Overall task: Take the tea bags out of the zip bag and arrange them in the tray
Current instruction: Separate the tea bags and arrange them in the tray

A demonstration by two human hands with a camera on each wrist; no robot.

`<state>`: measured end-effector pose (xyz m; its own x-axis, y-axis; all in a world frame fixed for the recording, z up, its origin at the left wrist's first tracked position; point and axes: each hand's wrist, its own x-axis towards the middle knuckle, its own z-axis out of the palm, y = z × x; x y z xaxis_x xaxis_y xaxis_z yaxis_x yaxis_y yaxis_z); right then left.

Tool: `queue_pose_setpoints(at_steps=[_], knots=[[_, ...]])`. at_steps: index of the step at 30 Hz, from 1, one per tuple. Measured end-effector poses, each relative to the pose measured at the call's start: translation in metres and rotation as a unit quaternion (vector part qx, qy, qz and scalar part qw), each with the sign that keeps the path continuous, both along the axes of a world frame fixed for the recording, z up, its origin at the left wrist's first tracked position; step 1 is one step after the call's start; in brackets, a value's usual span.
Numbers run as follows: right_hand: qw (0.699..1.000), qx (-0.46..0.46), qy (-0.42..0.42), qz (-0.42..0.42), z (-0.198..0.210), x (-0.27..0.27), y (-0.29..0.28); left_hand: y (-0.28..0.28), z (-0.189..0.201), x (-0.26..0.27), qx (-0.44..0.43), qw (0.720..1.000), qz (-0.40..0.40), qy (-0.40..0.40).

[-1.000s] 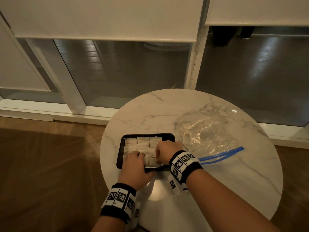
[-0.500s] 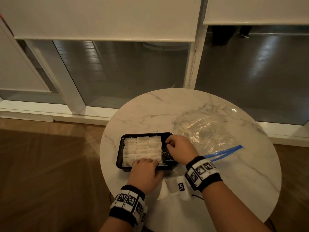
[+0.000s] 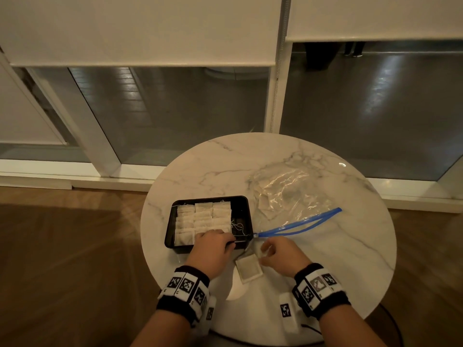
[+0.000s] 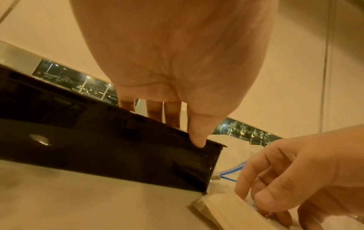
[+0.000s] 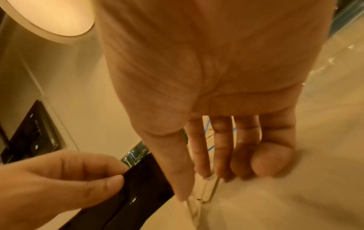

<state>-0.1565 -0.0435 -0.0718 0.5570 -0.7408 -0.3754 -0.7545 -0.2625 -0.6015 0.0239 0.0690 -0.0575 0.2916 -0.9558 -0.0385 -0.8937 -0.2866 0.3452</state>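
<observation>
A black tray [image 3: 241, 211] on the marble table holds three columns of white tea bags [image 3: 203, 216]; its right strip is bare apart from loose strings. My left hand [image 3: 218, 237] grips the tray's near wall [image 4: 98, 147], fingers inside and thumb outside. Just right of the tray's near corner a small stack of tea bags [image 3: 248, 269] lies on the table. My right hand [image 3: 266, 254] pinches the stack [image 4: 222, 208] between thumb and fingertips [image 5: 204, 174]. The clear zip bag [image 3: 283, 194] lies flat behind, its blue zip [image 3: 300, 225] open; what it holds is unclear.
The round table [image 3: 338, 259] is small, and its rim runs close around the tray's left side and under my wrists. Wood floor lies to the left. Glass panels with white blinds stand behind the table.
My right hand has left the tray and come back to the tea bag stack on the table near its corner. My left hand slid from inside the tray to its near wall.
</observation>
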Motion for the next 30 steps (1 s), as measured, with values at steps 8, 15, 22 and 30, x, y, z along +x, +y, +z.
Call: queue_pose_setpoints(at_steps=[8,15,22,30], knots=[[0.997,-0.029,0.02,0.068,0.005,0.019,0.015,0.006,0.003,0.002,0.004,1.0,0.017,-0.016],[0.994,-0.074,0.029,0.078,0.0,0.02,0.019,0.004,0.005,0.0,0.017,0.999,0.02,-0.019],[0.997,-0.021,-0.027,0.076,0.011,0.008,0.006,0.003,0.007,0.002,0.01,1.0,0.02,0.008],[0.985,0.007,-0.171,0.033,0.057,0.003,-0.011,-0.005,0.037,-0.007,-0.127,0.972,-0.012,0.197]])
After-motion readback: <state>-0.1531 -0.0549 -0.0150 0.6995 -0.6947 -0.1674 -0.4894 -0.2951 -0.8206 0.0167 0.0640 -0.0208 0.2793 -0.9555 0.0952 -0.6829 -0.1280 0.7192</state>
